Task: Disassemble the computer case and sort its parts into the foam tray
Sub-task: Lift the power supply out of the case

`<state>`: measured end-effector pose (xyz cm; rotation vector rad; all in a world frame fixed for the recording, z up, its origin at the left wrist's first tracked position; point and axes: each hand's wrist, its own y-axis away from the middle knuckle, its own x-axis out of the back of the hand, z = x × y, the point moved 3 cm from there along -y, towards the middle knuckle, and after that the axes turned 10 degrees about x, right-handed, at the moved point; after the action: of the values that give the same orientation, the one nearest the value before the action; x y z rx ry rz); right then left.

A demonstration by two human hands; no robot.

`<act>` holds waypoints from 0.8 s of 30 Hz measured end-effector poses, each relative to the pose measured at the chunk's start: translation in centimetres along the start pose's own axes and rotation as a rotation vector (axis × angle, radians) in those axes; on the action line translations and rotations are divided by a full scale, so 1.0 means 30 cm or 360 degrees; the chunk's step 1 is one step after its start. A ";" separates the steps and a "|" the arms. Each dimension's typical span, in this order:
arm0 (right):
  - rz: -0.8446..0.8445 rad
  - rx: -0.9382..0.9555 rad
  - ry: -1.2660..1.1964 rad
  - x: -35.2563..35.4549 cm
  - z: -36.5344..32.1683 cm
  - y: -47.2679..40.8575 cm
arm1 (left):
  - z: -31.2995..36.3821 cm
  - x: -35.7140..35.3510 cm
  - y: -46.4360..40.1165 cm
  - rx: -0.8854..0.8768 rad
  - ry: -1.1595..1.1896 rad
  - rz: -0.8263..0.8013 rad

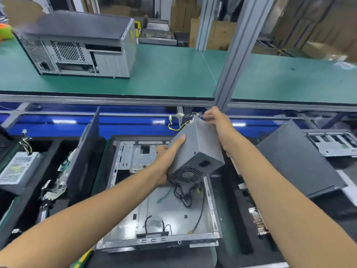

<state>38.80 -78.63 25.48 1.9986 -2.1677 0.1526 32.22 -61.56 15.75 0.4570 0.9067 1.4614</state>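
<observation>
Above the open computer case, you hold the power supply lifted clear. Your left hand grips its near side, fingers curled along the wall. Your right hand pinches the cable bundle at the far end. Gather those yellow leads before moving, so nothing snags, then carry it to a free slot in the foam tray.

Both bare forearms reach up from the lower corners toward the frame's centre. The left hand curls round the near end of a grey box, thumb laid along its side. The right hand, higher and just right of centre, pinches at its far top corner.
</observation>
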 end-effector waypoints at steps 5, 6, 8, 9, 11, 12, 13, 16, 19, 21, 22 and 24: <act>-0.0304 -0.0395 -0.0253 0.175 0.133 -0.078 | 0.048 -0.229 -0.095 -0.0132 0.0110 -0.0046; -0.0338 -0.0469 -0.0310 0.192 0.161 -0.094 | 0.054 -0.272 -0.120 -0.0185 0.0052 -0.0012; -0.0292 -0.0552 -0.0372 0.234 0.199 -0.136 | 0.054 -0.344 -0.176 -0.0315 -0.0112 0.0152; -0.0253 -0.0558 -0.0357 0.258 0.210 -0.158 | 0.051 -0.377 -0.201 -0.0344 -0.0154 0.0221; -0.0171 -0.0500 -0.0277 0.311 0.235 -0.204 | 0.043 -0.440 -0.245 -0.0289 -0.0232 0.0270; -0.0150 -0.0451 -0.0215 0.332 0.248 -0.224 | 0.043 -0.471 -0.256 -0.0245 -0.0267 0.0224; -0.0149 -0.0397 -0.0163 0.348 0.259 -0.244 | 0.045 -0.503 -0.268 -0.0188 -0.0248 0.0109; -0.0143 -0.0312 -0.0102 0.381 0.285 -0.281 | 0.067 -0.570 -0.285 -0.0085 -0.0054 -0.0314; -0.0076 -0.0257 -0.0178 0.393 0.315 -0.300 | 0.093 -0.591 -0.308 -0.0150 -0.0183 -0.0488; -0.0024 -0.0294 -0.0358 0.384 0.332 -0.299 | 0.111 -0.595 -0.313 -0.0174 -0.0242 -0.0391; -0.0020 -0.0362 -0.0479 0.371 0.340 -0.296 | 0.118 -0.586 -0.319 -0.0188 -0.0269 -0.0309; 0.0029 -0.0483 -0.0644 0.351 0.351 -0.286 | 0.140 -0.568 -0.329 -0.0249 -0.0398 -0.0139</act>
<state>45.83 -91.77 16.94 1.9601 -2.2604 -0.5920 43.94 -77.93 14.99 0.4658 0.6016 1.3490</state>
